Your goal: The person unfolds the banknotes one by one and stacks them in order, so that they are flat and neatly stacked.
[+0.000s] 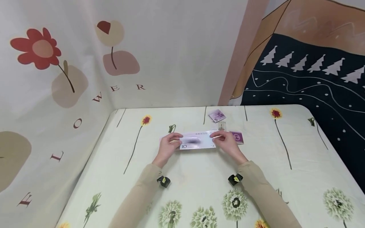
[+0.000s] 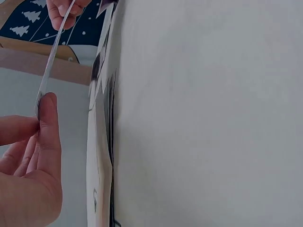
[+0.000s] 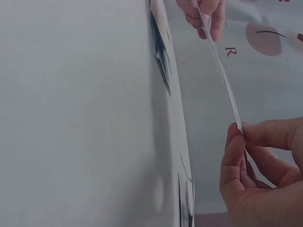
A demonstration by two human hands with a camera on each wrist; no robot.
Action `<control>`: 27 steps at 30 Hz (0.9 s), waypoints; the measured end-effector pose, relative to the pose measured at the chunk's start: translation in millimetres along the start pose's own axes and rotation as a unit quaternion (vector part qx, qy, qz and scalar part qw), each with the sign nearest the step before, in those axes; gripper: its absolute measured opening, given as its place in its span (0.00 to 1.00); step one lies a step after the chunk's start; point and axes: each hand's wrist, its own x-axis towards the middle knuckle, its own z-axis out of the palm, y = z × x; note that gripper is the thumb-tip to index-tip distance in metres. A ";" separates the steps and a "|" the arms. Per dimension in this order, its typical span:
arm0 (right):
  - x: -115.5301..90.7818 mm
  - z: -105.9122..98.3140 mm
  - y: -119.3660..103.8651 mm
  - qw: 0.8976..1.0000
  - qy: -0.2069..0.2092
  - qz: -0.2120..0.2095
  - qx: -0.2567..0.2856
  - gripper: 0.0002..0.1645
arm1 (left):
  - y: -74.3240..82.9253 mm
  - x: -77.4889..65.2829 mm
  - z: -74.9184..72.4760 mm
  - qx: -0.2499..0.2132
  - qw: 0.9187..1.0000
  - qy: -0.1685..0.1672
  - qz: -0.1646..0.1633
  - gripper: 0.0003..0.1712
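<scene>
A pale banknote marked 10 is stretched between the two hands, above the table. My left hand pinches its left end between thumb and fingers; my right hand pinches the right end the same way. Seen nearly edge-on in the left wrist view, the banknote runs from the left hand up to the other hand. The right wrist view also has the banknote as a thin strip, its end between the right hand's thumb and fingers. Pale pinkish paper shows partly behind it in the head view.
Beyond the right hand lie a purple note marked 5, a small greyish note marked 1 and a darker purple note. A flower-print cloth covers the table. Printed curtains hang behind the table and at its left.
</scene>
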 end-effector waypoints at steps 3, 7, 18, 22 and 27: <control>1.6 7.0 -1.4 1.000 0.007 -0.005 -0.001 0.11 | 0.4 -0.8 -5.9 0.006 1.000 0.006 -0.017 0.14; 4.3 17.6 -1.6 1.000 0.013 -0.018 0.016 0.11 | -0.8 -0.5 -14.8 0.012 0.999 0.010 -0.031 0.14; 22.0 49.3 0.4 0.995 -0.007 0.023 0.100 0.12 | -10.5 4.6 -42.6 0.009 0.998 0.015 -0.057 0.15; 26.4 60.0 -1.2 0.987 -0.021 0.064 0.147 0.13 | -12.0 5.6 -52.0 0.018 0.997 0.020 -0.076 0.15; 31.9 71.8 -3.9 0.978 -0.027 0.099 0.179 0.13 | -14.9 8.7 -62.6 0.012 0.996 0.026 -0.080 0.15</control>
